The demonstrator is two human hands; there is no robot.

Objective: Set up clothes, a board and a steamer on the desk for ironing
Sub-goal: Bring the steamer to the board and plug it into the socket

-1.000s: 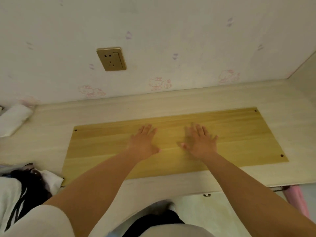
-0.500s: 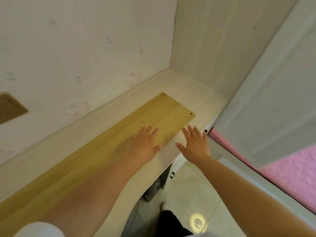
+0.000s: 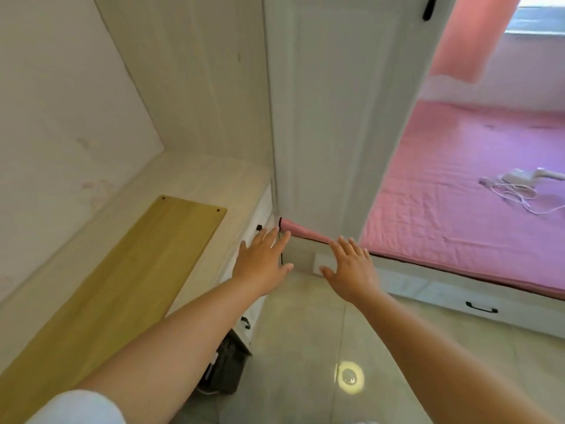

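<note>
Both hands hang empty with fingers spread — the left hand [image 3: 262, 262] past the desk's [image 3: 195, 175] front edge, the right hand [image 3: 351, 269] over the floor. Leftmost, the board [image 3: 122, 286] lies flat on the desk, its near end cut off. Far right, a white steamer [image 3: 519, 175] with tangled cord lies on the pink bed [image 3: 443, 215] — blurred, no readable markings.

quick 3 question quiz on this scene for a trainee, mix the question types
1. True or false: the yellow wooden board lies flat on the pale desk.
2. The white handheld steamer with its loose cord lies on: A) the desk B) the pink quilted bed cover C) the floor.
3. Fill in: the left hand and the right hand are both ____, holding nothing.

Key
1. True
2. B
3. open
</note>
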